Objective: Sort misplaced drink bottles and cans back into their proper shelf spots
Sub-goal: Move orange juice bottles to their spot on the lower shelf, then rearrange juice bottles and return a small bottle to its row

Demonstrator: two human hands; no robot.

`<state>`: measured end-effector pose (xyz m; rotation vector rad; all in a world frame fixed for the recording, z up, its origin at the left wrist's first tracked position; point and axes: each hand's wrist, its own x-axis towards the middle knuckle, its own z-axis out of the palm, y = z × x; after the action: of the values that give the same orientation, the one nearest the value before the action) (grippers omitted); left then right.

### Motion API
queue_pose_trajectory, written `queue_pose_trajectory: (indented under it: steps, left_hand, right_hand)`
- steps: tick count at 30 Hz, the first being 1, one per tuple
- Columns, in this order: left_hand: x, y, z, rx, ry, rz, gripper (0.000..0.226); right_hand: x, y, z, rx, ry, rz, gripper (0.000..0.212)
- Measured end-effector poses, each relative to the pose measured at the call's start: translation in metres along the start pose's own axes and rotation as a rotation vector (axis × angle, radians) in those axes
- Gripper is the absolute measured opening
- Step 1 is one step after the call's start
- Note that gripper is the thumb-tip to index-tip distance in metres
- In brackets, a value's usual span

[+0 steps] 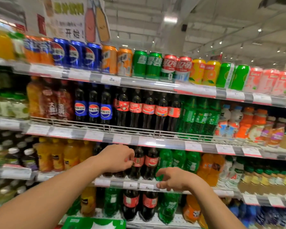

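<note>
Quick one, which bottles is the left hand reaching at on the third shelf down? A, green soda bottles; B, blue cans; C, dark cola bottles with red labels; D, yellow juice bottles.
C: the left hand sits against the dark cola bottles with red labels, fingers curled at one label; whether it has a full grip is unclear.

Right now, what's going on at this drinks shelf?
A person is reaching both bare arms into a supermarket drinks shelf. The left hand is at the third shelf down, fingers curled at the red label of a dark cola bottle; whether its grip has closed is unclear. The right hand hovers open in front of the shelf edge, beside the green soda bottles, holding nothing. Cans line the top shelf.
</note>
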<state>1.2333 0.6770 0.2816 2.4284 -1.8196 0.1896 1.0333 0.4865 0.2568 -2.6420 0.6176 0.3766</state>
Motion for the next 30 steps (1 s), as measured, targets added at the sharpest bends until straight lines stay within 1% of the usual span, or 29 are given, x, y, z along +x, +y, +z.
queue_pose_trajectory:
  steps: [4, 8, 12, 15, 17, 21, 23, 26, 28, 30]
  left_hand:
    - [-0.049, -0.028, -0.025, -0.030, -0.033, -0.030, 0.034]
    - [-0.098, -0.054, -0.041, -0.020, -0.059, -0.069, 0.032]
    - [-0.144, -0.081, -0.055, -0.050, -0.087, -0.114, 0.035]
    - [-0.172, -0.102, -0.066, -0.054, -0.110, -0.128, 0.036]
    - [-0.189, -0.115, -0.075, -0.048, -0.121, -0.140, 0.039]
    - [-0.227, -0.136, -0.088, -0.091, -0.121, -0.158, 0.038]
    - [-0.250, -0.148, -0.092, -0.131, -0.170, -0.178, 0.039]
    - [-0.290, -0.163, -0.104, -0.230, -0.339, -0.226, 0.046]
    - [-0.318, -0.175, -0.112, -0.240, -0.430, -0.265, 0.052]
    - [-0.344, -0.188, -0.118, -0.236, -0.461, -0.321, 0.055]
  right_hand:
    - [-0.001, -0.057, 0.004, 0.003, -0.026, -0.029, 0.058]
    - [-0.003, -0.106, 0.010, -0.019, -0.019, -0.050, 0.059]
    - [-0.003, -0.155, 0.017, -0.056, -0.033, -0.102, 0.053]
    - [-0.002, -0.188, 0.026, -0.052, -0.022, -0.116, 0.050]
    - [-0.002, -0.207, 0.030, -0.077, -0.009, -0.117, 0.053]
    - [-0.002, -0.243, 0.038, -0.131, -0.045, -0.111, 0.049]
    - [0.001, -0.263, 0.041, -0.146, -0.047, -0.122, 0.051]
    - [0.006, -0.302, 0.045, -0.135, -0.076, -0.158, 0.054]
    - [0.010, -0.331, 0.047, -0.145, -0.078, -0.204, 0.056]
    - [0.015, -0.361, 0.049, -0.162, -0.097, -0.256, 0.057]
